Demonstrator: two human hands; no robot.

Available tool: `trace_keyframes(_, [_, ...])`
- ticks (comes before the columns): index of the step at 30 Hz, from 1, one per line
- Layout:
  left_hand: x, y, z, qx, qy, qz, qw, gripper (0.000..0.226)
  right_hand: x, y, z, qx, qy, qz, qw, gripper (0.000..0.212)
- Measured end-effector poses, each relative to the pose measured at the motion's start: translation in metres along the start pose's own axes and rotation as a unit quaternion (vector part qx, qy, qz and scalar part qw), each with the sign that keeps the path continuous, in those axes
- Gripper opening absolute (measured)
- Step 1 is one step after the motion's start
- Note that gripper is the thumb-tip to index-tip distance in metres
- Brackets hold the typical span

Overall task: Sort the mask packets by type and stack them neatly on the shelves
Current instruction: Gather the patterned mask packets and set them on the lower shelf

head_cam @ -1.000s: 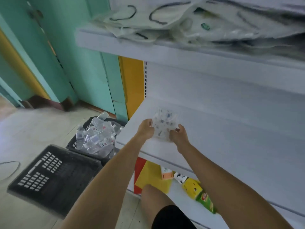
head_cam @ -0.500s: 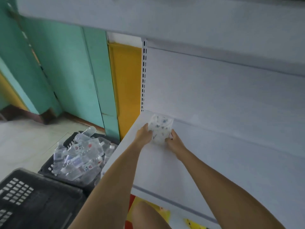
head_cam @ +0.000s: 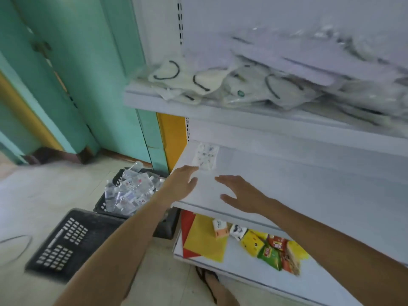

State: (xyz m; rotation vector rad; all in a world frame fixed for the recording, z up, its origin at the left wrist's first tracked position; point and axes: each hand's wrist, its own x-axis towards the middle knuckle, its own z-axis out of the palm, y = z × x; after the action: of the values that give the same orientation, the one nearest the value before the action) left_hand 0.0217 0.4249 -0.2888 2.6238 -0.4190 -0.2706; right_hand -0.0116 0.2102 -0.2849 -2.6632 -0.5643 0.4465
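Observation:
A printed mask packet (head_cam: 205,156) lies flat at the back left corner of the white middle shelf (head_cam: 276,184). My left hand (head_cam: 184,182) hovers just in front of it, fingers straight and empty. Over the shelf to the right is my right hand (head_cam: 240,195), fingers spread, holding nothing. A loose heap of white mask packets with dark ear loops (head_cam: 231,85) covers the upper shelf (head_cam: 198,111).
A black crate of clear packets (head_cam: 130,191) stands on the floor left of the shelves, with an upturned black crate (head_cam: 66,241) in front of it. The bottom shelf (head_cam: 254,277) carries snack packs and yellow and red sheets. My sandalled foot (head_cam: 212,286) is below.
Both hands let go of the printed packet, which now lies at the shelf's back left corner, and drew back toward me. The camera tilted up, bringing the upper shelf into view.

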Motion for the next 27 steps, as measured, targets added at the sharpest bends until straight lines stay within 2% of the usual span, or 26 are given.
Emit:
trace_keyframes(2, [-0.027, 0.027, -0.018, 0.053, -0.017, 0.036, 0.998, 0.045, -0.038, -0.027, -0.038, -0.034, 0.034, -0.054, 0.997, 0.051])
trace_keyframes(5, [-0.059, 0.078, -0.042, 0.096, -0.022, 0.083, 0.992, 0.044, -0.091, -0.063, -0.098, -0.044, 0.126, -0.111, 0.985, 0.045])
trace_keyframes(9, [-0.078, 0.157, -0.069, 0.062, 0.006, 0.152, 0.986, 0.039, -0.16, -0.088, -0.172, -0.037, 0.25, -0.148, 0.956, 0.039])
trace_keyframes(12, [-0.083, 0.22, -0.079, 0.025, 0.073, 0.22, 0.972, 0.033, -0.201, -0.079, -0.212, -0.056, 0.318, -0.143, 0.936, 0.036])
trace_keyframes(15, [-0.082, 0.287, -0.086, 0.011, 0.14, 0.289, 0.947, 0.029, -0.23, -0.04, -0.238, -0.084, 0.345, -0.086, 0.931, 0.038])
trace_keyframes(18, [-0.069, 0.354, -0.088, 0.017, 0.165, 0.326, 0.931, 0.029, -0.262, 0.011, -0.257, -0.097, 0.357, -0.008, 0.929, 0.039])
trace_keyframes(22, [-0.043, 0.439, -0.057, 0.021, 0.164, 0.326, 0.931, 0.031, -0.329, 0.101, -0.281, -0.107, 0.389, 0.105, 0.909, 0.038])
trace_keyframes(27, [-0.006, 0.52, -0.003, 0.055, 0.129, 0.313, 0.939, 0.038, -0.415, 0.21, -0.296, -0.096, 0.383, 0.233, 0.889, 0.04])
